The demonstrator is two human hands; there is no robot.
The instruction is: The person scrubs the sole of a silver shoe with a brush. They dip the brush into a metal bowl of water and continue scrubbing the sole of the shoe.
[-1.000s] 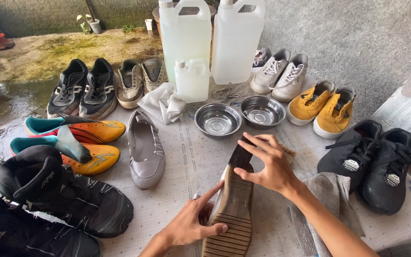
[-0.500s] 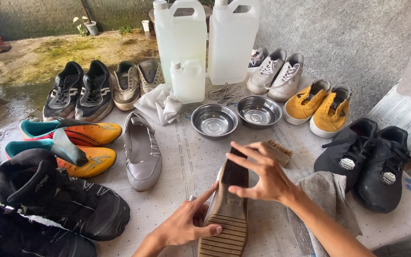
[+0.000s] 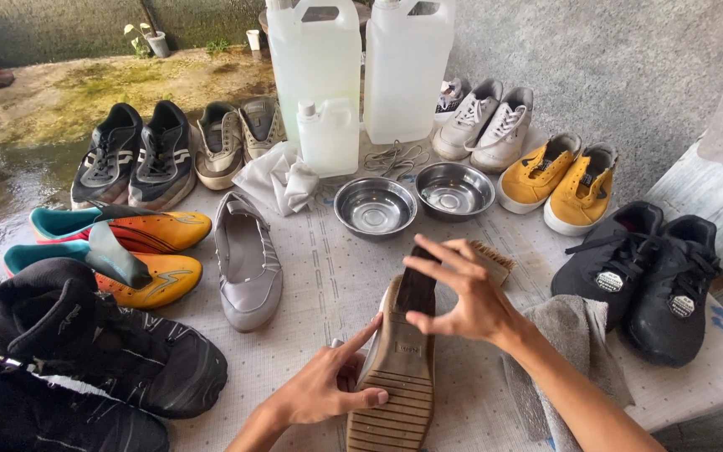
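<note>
A grey flat shoe (image 3: 399, 360) lies sole up at the near middle of the table, its tan ribbed sole facing me. My left hand (image 3: 325, 387) grips its side near the toe. My right hand (image 3: 462, 293) pinches the dark heel end with thumb and fingers spread. Its matching grey flat shoe (image 3: 247, 258) rests upright to the left. A wooden brush (image 3: 492, 259) lies just behind my right hand.
Two steel bowls (image 3: 376, 207) (image 3: 454, 189), a white cloth (image 3: 282, 178), three clear jugs (image 3: 318, 59) and loose laces stand behind. Pairs of shoes ring the table: yellow (image 3: 558, 180), black (image 3: 650, 272), white, orange boots (image 3: 140, 251). A grey towel (image 3: 575, 335) lies under my right arm.
My right hand has shifted slightly on the heel, fingers spreading wider. The shoe stays sole up in both hands.
</note>
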